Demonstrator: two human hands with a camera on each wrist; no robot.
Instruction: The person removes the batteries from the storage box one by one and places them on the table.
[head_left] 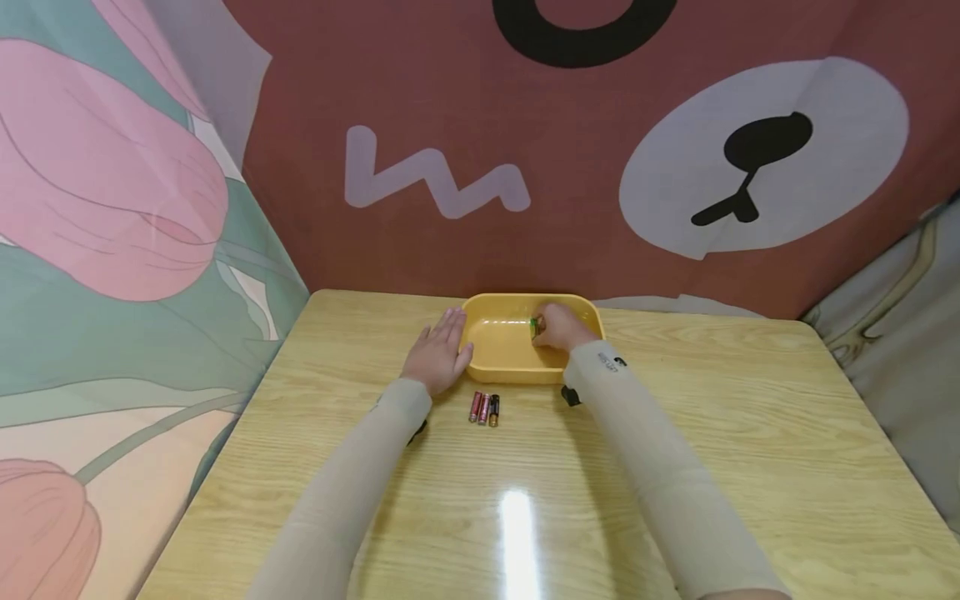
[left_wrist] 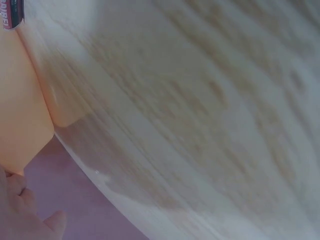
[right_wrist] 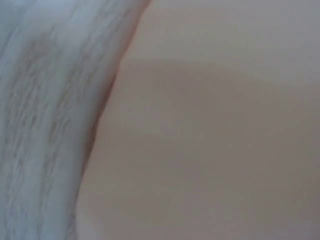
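Observation:
A shallow yellow plastic tray (head_left: 498, 340) stands on the table near its back edge. Against its left side rests my left hand (head_left: 437, 357), fingers straight and thumb at the rim. My right hand (head_left: 562, 327) reaches over the tray's right part and pinches a small green-and-brown battery (head_left: 536, 326); the fingers hide much of it. In front of the tray lie two pinkish-red batteries (head_left: 480, 408) and a black one with a copper end (head_left: 493, 410), side by side. The left wrist view catches fingers (left_wrist: 30, 215) beside the tray wall (left_wrist: 22, 100).
The wood-grain table (head_left: 712, 467) stretches to both sides of the tray. Printed cloth (head_left: 442, 242) hangs right behind the table's back edge, with more cloth at the left and right. The tray's side (right_wrist: 210, 150) fills most of the right wrist view.

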